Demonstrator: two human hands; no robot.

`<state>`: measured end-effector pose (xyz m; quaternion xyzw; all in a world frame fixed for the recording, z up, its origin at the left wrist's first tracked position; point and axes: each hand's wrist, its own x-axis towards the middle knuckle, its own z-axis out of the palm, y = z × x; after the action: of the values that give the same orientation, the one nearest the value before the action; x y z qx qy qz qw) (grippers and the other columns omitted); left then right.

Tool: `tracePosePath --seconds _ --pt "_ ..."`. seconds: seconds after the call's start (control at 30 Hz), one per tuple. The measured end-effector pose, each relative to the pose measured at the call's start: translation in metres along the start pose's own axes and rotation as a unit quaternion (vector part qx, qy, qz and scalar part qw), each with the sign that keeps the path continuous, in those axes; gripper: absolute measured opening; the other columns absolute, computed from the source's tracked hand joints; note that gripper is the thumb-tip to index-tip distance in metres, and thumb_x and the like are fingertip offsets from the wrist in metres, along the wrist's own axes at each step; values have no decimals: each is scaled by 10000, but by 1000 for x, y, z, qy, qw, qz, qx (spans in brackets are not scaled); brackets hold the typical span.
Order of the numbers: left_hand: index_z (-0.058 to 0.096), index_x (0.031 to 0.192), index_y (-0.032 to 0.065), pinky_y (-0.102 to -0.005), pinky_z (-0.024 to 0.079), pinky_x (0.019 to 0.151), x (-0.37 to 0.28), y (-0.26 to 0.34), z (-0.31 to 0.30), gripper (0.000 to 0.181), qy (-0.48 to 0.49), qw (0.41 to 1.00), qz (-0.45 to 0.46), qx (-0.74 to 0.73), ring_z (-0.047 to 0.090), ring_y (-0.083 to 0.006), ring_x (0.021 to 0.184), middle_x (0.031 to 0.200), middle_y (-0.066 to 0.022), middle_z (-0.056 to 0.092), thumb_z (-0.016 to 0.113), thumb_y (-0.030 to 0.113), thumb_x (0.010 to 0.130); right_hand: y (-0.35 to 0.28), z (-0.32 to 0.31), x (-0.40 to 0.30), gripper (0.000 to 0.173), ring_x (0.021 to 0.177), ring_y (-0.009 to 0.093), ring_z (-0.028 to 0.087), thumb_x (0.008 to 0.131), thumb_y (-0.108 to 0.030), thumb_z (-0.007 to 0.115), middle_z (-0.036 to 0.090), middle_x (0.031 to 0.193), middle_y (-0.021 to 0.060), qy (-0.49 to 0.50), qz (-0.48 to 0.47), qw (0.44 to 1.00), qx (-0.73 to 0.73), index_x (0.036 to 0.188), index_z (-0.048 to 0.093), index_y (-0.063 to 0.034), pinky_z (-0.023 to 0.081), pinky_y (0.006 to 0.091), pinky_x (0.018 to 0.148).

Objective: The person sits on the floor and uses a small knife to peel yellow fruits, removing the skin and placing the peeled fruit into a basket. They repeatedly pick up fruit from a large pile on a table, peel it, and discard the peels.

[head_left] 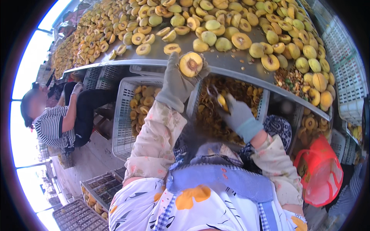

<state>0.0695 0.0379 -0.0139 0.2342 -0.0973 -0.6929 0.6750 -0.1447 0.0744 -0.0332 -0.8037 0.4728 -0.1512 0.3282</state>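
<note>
My left hand point(180, 80), in a grey glove, holds a halved yellow peach point(190, 64), its cut face with the brown pit cavity turned up, at the metal table's edge. My right hand point(238, 115), also gloved, grips a small tool with a yellow handle point(222, 101) and a metal end; its exact kind is blurred. That hand is over a white plastic crate point(265, 106) of brown scraps below the table edge. Many peach halves point(144, 49) lie on the metal table point(185, 59) ahead of both hands.
A white crate point(117, 127) of peach halves stands left of my legs. A seated person point(56, 127) in a striped shirt is farther left. To the right are a red plastic bag point(325, 173) and a tall white crate point(342, 63). Stacked crates point(101, 187) stand at lower left.
</note>
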Motion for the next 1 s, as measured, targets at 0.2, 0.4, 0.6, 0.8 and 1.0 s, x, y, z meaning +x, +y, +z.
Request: tracePosePath --seconds 0.2,0.4,0.6,0.8,1.0 --pt "445 1188 -2 -414 544 741 -56 -25 25 465 32 994 -1 104 565 -382 971 1123 -235 529 372 393 953 -46 -29 -5 412 780 390 598 810 -266 604 615 799 212 15 5 997 -71 1119 422 -64 470 470 660" --pt "522 1051 11 -251 528 655 -82 -32 32 392 78 987 15 140 618 -162 746 920 -106 609 381 366 960 -61 -25 -24 391 776 385 607 822 -268 590 620 784 206 -12 15 995 -102 1107 417 -64 476 468 660" --pt "543 1004 0 -216 503 584 -99 -35 36 397 88 969 34 228 612 -152 688 851 -97 618 372 355 958 -65 -25 -35 380 807 386 605 833 -251 569 619 800 217 -75 17 987 -140 1120 413 -56 480 462 687" --pt "544 1018 -1 -202 449 495 -103 -45 41 420 120 927 77 348 585 -130 612 795 -69 613 395 385 952 -62 -30 -42 396 870 390 596 841 -262 548 616 875 245 -152 22 978 -143 1131 409 -31 481 447 738" --pt "586 1002 15 -277 518 672 -99 -49 27 437 34 940 94 327 589 -145 829 922 -78 614 421 416 942 -42 -24 -40 386 743 328 624 829 -210 584 620 786 188 -114 10 986 -124 1130 425 -29 501 398 644"
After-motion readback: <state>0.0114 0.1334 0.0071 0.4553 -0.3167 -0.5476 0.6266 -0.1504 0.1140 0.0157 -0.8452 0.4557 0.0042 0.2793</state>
